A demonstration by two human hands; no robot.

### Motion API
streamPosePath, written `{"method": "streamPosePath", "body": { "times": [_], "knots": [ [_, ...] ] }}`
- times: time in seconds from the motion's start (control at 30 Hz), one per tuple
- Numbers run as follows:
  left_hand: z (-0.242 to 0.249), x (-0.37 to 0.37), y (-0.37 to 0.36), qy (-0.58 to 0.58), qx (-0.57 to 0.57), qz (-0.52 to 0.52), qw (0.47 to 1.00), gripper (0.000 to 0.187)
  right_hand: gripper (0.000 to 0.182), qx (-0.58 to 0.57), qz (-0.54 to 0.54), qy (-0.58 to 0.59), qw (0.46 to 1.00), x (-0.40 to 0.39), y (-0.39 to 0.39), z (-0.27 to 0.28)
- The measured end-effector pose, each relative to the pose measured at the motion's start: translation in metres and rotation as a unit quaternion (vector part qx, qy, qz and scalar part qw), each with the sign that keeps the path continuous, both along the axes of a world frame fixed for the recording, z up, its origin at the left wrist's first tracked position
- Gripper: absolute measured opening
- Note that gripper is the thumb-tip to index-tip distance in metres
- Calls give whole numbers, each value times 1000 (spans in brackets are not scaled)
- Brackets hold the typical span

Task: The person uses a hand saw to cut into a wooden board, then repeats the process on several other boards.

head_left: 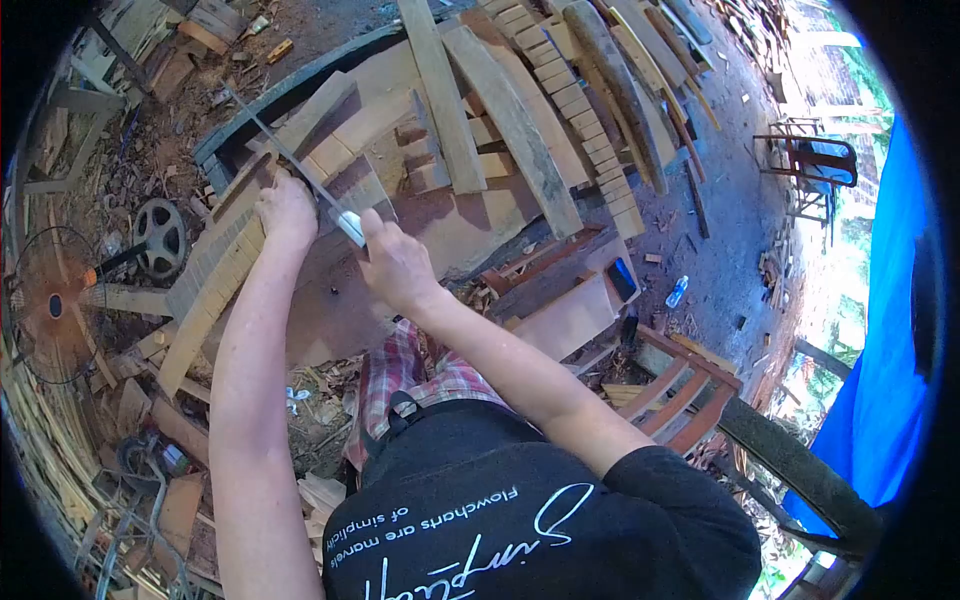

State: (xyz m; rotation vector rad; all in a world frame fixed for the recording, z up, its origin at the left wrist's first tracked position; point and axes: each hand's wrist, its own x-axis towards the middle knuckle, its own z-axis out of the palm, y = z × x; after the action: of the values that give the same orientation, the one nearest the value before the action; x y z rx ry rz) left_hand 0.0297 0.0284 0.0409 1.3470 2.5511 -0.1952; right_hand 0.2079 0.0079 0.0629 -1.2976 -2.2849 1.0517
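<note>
My right hand [398,268] is closed around the pale handle of a handsaw [292,160]. The saw's long thin blade points away to the upper left, seen nearly edge-on. Just left of the blade, my left hand [288,208] has its fingers curled on a narrow wooden piece [240,188], close to the saw. Beneath that hand lies a curved wooden part marked off in short segments [222,288]. Where the blade meets the wood is partly hidden by my hands. Both hands are over the worktable [450,232].
Long planks [445,110] and a curved segmented strip [575,105] lie across the table's far side. A fan [58,305] stands at the left. To the right are a wooden chair [690,395], a plastic bottle [677,291] and a phone [622,280]. Scrap wood litters the ground.
</note>
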Motion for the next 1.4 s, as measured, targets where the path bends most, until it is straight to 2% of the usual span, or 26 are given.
{"method": "streamPosePath", "body": {
  "times": [0.13,0.37,0.47,0.57,0.63,0.67,0.73,0.77,0.87,1.0,1.07,1.13,1.27,1.33,1.4],
  "knots": [
    [-7,-3,1,6,3,24,1000,30,32,-18,-5,14,1000,27,-22,5],
    [-14,-9,-2,12,19,-12,1000,29,30,8,-9,30,999,-3,-1,-1],
    [0,-1,4,0,-35,17,999,29,38,-55,2,-26,998,28,-20,14],
    [-18,-7,-1,12,-6,29,1000,29,39,-39,4,-8,999,29,-25,4],
    [-30,-12,-2,0,77,62,995,29,39,-16,-1,2,1000,0,-6,-4],
    [-30,-11,-5,2,77,62,995,29,39,-17,6,4,1000,-5,1,-4],
    [-13,-7,-5,30,11,-47,998,28,39,-22,3,8,1000,4,-3,0],
    [-13,-8,-2,31,13,-48,998,28,39,-25,3,9,1000,12,-6,3],
    [-21,-7,-1,33,-16,-15,999,27,38,-55,1,2,998,46,-27,12],
    [-22,-9,-1,43,-17,-19,999,28,39,-54,0,0,999,27,-19,7],
    [-16,-7,-1,38,-19,-21,999,29,30,-9,-20,22,1000,-3,-3,-5],
    [-5,-4,3,8,-22,30,999,30,30,-5,-16,30,999,7,-8,0],
    [-4,-4,7,-14,-18,55,998,30,30,-12,-15,16,1000,67,-40,13],
    [-14,-8,2,14,-22,16,1000,31,29,-10,-11,19,1000,66,-39,13],
    [-16,-8,1,-3,-12,46,999,32,31,-25,1,24,999,51,-26,16]
  ]
}}
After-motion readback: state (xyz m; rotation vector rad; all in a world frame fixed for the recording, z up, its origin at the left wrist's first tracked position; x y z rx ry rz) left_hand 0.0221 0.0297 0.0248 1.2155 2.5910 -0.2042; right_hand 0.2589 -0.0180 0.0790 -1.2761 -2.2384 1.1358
